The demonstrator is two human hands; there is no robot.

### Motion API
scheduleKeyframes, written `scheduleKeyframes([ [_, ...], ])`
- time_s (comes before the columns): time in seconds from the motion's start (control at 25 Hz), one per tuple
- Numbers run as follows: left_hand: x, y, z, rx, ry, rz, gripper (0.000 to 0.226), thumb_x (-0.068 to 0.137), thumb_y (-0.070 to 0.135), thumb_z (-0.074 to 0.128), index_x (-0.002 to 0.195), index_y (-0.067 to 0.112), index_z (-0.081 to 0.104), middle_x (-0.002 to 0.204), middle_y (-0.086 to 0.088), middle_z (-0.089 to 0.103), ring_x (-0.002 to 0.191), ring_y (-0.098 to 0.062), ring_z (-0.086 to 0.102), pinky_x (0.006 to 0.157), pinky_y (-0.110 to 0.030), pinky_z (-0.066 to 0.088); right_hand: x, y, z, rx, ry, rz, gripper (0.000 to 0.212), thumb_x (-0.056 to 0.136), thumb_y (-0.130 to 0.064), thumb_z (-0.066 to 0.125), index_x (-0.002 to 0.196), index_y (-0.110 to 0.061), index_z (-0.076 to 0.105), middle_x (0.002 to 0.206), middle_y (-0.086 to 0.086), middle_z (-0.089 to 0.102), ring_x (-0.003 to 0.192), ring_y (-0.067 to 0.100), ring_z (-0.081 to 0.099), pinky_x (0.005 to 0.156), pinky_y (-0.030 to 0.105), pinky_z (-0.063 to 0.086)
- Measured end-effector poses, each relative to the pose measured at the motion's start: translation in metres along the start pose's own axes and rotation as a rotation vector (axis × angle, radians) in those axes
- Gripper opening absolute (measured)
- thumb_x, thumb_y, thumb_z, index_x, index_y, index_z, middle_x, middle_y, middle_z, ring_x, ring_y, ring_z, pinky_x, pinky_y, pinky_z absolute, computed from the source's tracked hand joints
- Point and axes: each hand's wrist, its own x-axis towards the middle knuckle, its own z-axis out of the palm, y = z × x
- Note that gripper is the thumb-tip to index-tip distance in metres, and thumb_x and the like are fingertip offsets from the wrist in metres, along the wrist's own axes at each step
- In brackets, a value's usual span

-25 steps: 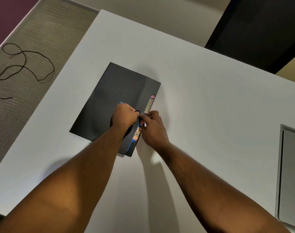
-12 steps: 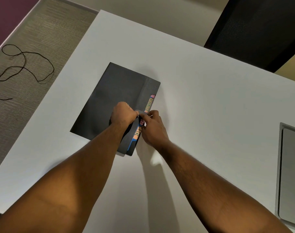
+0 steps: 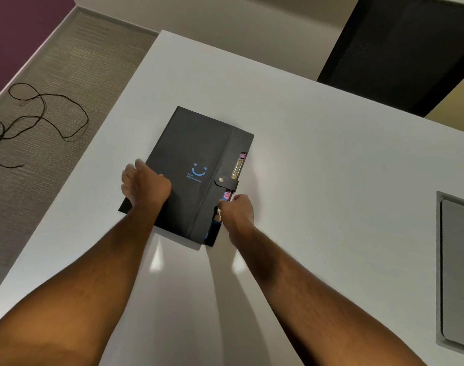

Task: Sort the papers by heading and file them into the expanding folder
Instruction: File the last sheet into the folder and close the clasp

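Observation:
A black expanding folder (image 3: 191,151) with a blue smiley logo lies closed on the white table (image 3: 318,167). Its strap (image 3: 227,181) is snapped across the flap with a metal button. Coloured tabs of the papers (image 3: 237,167) peek out along the folder's right edge. My left hand (image 3: 143,184) rests on the folder's left side, fingers relaxed and blurred by motion. My right hand (image 3: 237,210) sits at the folder's lower right edge, fingers curled against that edge just below the strap.
A grey recessed panel (image 3: 457,273) is set into the table at the right edge. A dark chair or screen (image 3: 400,48) stands beyond the far corner. On the carpet to the left lies a loose black cord (image 3: 40,120).
Both hands were together at the strap a second ago. Now the strap is snapped, my left hand has moved away to the folder's left side, and my right hand has slid slightly down the edge.

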Motion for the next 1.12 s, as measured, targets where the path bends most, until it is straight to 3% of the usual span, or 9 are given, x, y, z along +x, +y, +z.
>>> scheduleKeyframes([
  [0.2,0.006,-0.009,-0.008,-0.081,-0.068,-0.059,0.046,0.095,0.022,0.067,0.133,0.003,0.050,0.134,-0.022,0.050,0.122,-0.037,0.051,0.097,-0.049,0.050,0.002,-0.009,-0.004,0.117,-0.033,0.098,0.012,0.093,-0.005,0.067,0.092,-0.002,0.055,0.070,0.005,0.047,0.057,0.016,0.045,0.042,0.021,0.037],
  [0.36,-0.001,-0.013,-0.010,-0.213,-0.076,-0.172,0.042,0.097,0.021,0.062,0.134,0.004,0.055,0.136,-0.021,0.045,0.122,-0.037,0.050,0.099,-0.048,0.052,0.001,-0.007,-0.015,0.127,-0.031,0.043,0.025,0.094,-0.012,0.072,0.074,-0.006,0.058,0.079,0.011,0.059,0.069,0.022,0.056,0.066,0.033,0.049],
  [0.48,-0.021,-0.009,-0.008,-0.381,-0.128,-0.186,0.034,0.096,0.010,0.061,0.129,0.008,0.058,0.135,-0.017,0.043,0.112,-0.036,0.056,0.092,-0.045,0.056,-0.001,0.002,-0.030,0.109,0.034,-0.008,0.023,0.092,-0.015,0.075,0.078,-0.017,0.057,0.090,0.008,0.067,0.083,0.024,0.066,0.070,0.033,0.057],
  [0.6,-0.046,0.003,-0.004,-0.525,-0.185,-0.206,0.033,0.094,-0.001,0.056,0.126,0.009,0.059,0.133,-0.012,0.045,0.095,-0.031,0.061,0.078,-0.035,0.057,-0.006,0.014,-0.052,0.091,0.150,-0.047,0.023,0.086,-0.008,0.076,0.094,-0.018,0.058,0.106,0.010,0.069,0.096,0.030,0.068,0.077,0.038,0.058],
  [0.8,-0.099,0.036,0.011,-0.639,-0.312,-0.134,0.035,0.096,-0.006,0.048,0.126,0.006,0.059,0.110,-0.007,0.061,0.089,-0.029,0.064,0.078,-0.035,0.058,-0.011,0.048,-0.108,0.155,0.266,-0.031,0.026,0.087,0.005,0.061,0.098,-0.017,0.051,0.088,0.001,0.059,0.086,0.026,0.059,0.081,0.041,0.057],
  [0.92,-0.134,0.058,0.029,-0.650,-0.356,-0.089,0.031,0.096,-0.005,0.053,0.124,0.007,0.057,0.103,-0.006,0.061,0.076,-0.020,0.062,0.059,-0.023,0.052,-0.010,0.072,-0.148,0.138,0.325,-0.025,0.027,0.089,0.006,0.058,0.103,-0.016,0.050,0.091,0.003,0.057,0.087,0.026,0.058,0.076,0.038,0.054],
  [0.96,-0.146,0.066,0.035,-0.652,-0.377,-0.084,0.032,0.096,-0.004,0.054,0.125,0.007,0.056,0.103,-0.006,0.062,0.076,-0.020,0.063,0.059,-0.023,0.051,-0.009,0.079,-0.161,0.138,0.342,-0.024,0.028,0.090,0.006,0.059,0.105,-0.016,0.050,0.095,0.004,0.058,0.089,0.026,0.058,0.076,0.037,0.055],
  [1.04,-0.167,0.081,0.049,-0.655,-0.427,-0.075,0.037,0.095,-0.002,0.055,0.130,0.010,0.056,0.110,-0.007,0.063,0.087,-0.026,0.065,0.072,-0.029,0.056,-0.006,0.093,-0.189,0.140,0.368,-0.024,0.030,0.092,0.006,0.059,0.110,-0.017,0.050,0.104,0.007,0.059,0.093,0.026,0.059,0.073,0.035,0.057],
  [1.12,-0.188,0.094,0.064,-0.620,-0.457,-0.036,0.040,0.093,0.000,0.056,0.131,0.012,0.058,0.117,-0.009,0.067,0.095,-0.030,0.064,0.082,-0.032,0.054,-0.003,0.104,-0.215,0.134,0.393,-0.028,0.030,0.094,0.006,0.058,0.114,-0.015,0.050,0.106,0.007,0.057,0.094,0.026,0.058,0.064,0.026,0.051],
])
